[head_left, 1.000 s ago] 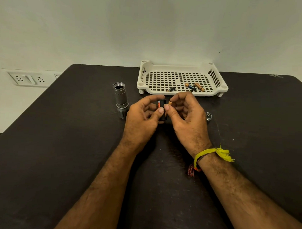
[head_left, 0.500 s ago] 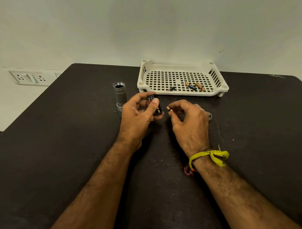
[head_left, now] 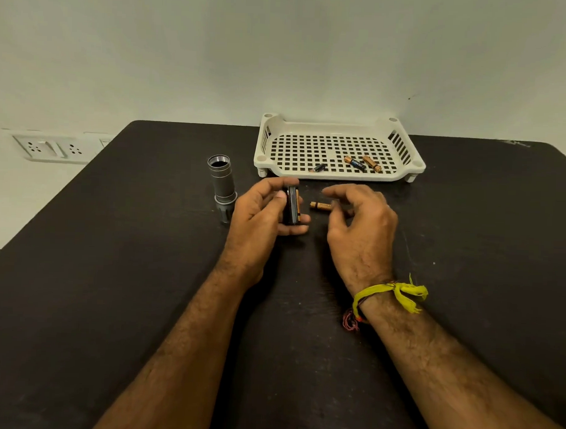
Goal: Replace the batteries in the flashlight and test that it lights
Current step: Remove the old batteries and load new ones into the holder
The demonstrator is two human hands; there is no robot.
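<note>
Head view, battery holder (head_left: 291, 204) upright, left hand (head_left: 262, 213)

Wall socket (head_left: 51, 147); yellow wrist thread (head_left: 397, 290)
</note>
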